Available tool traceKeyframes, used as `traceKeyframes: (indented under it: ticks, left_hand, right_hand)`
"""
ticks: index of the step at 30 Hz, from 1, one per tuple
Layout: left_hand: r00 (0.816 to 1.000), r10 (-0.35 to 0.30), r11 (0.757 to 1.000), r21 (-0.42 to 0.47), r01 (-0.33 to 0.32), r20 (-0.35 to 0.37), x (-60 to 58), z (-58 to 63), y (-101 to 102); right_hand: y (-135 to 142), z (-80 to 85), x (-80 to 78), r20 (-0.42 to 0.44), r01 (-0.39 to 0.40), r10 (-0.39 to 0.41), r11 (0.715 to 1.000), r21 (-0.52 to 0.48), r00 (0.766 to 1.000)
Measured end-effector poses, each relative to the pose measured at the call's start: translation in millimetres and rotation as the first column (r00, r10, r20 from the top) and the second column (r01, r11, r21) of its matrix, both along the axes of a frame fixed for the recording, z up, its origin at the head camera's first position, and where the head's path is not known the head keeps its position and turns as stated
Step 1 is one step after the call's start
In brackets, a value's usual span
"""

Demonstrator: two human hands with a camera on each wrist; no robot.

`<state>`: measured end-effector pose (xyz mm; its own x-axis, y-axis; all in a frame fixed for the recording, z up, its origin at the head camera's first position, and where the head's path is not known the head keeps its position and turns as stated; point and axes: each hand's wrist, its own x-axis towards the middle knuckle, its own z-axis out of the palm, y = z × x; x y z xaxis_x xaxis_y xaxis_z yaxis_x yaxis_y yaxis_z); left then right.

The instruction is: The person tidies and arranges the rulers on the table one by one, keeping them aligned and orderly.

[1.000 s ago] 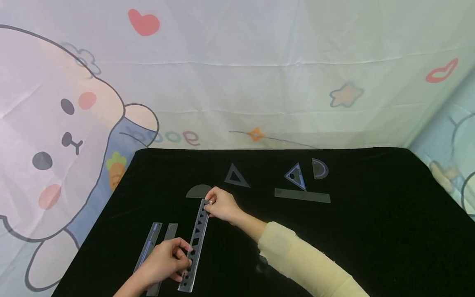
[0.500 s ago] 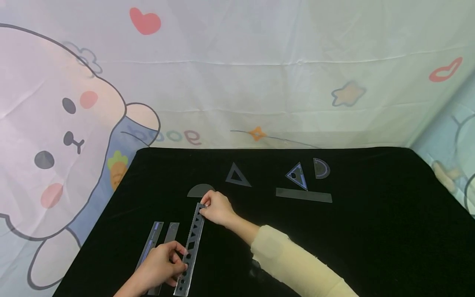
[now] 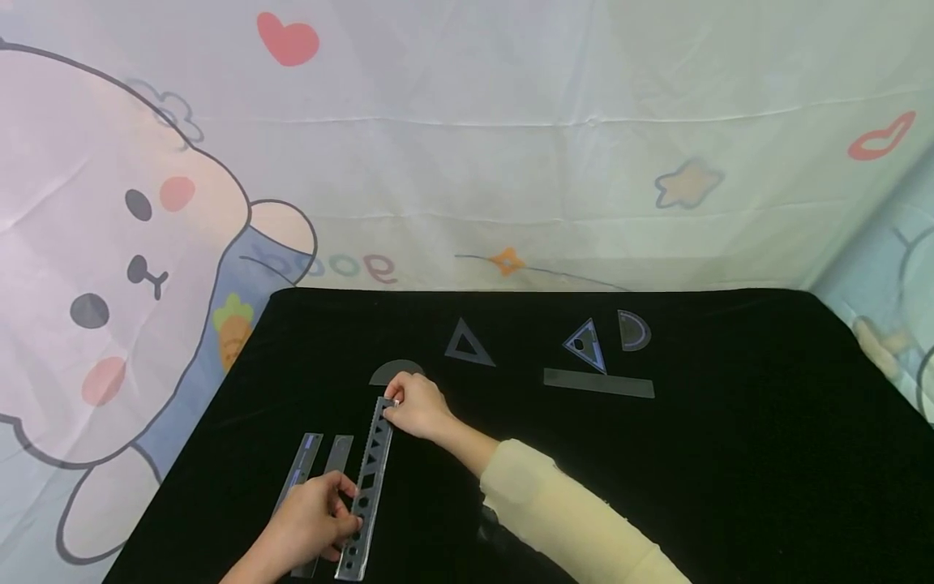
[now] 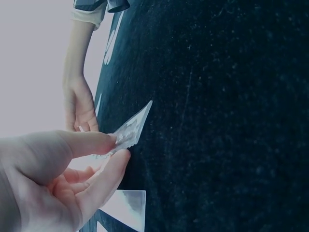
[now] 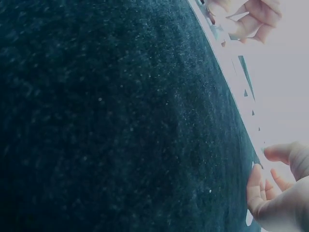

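Note:
A clear stencil ruler (image 3: pixel 374 454) with triangle, square and round cut-outs slants over the black cloth in the head view. My left hand (image 3: pixel 310 515) pinches its near part by the left edge, thumb and fingers on it. At the far end, my right hand (image 3: pixel 419 408) holds the ruler's tip between thumb and fingers. The left wrist view shows the ruler's end (image 4: pixel 133 128) tilted, jutting past the thumb and forefinger. Both hands appear along the ruler in the right wrist view, where glare washes out part of it. Whether the ruler touches the cloth I cannot tell.
Left of it lie a blue-marked ruler (image 3: pixel 300 468) and a narrow ruler (image 3: pixel 339 454), partly under my left hand. Beyond are a protractor (image 3: pixel 394 373) and a grey set square (image 3: pixel 470 358). Farther right lie a blue-edged set square (image 3: pixel 594 344), another protractor (image 3: pixel 633 331) and a plain ruler (image 3: pixel 598 383).
Both hands have shifted left with the stencil ruler, bringing it closer beside the narrow ruler. Its far end has moved left the most. The other pieces stay where they lie.

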<state>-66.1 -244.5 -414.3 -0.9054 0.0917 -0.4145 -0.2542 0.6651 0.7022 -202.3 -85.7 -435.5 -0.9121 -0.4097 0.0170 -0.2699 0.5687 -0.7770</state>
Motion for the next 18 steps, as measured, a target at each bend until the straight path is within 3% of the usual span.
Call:
traceKeyframes:
  ticks: [18]
  left_hand:
    - [0.998,0.002,0.993,-0.117,-0.009,-0.06,4.8,-0.3,1.4]
  right_hand:
    - [-6.9,-3.9,-1.7,-0.066,-0.073,0.085,0.983,0.168,0.994]
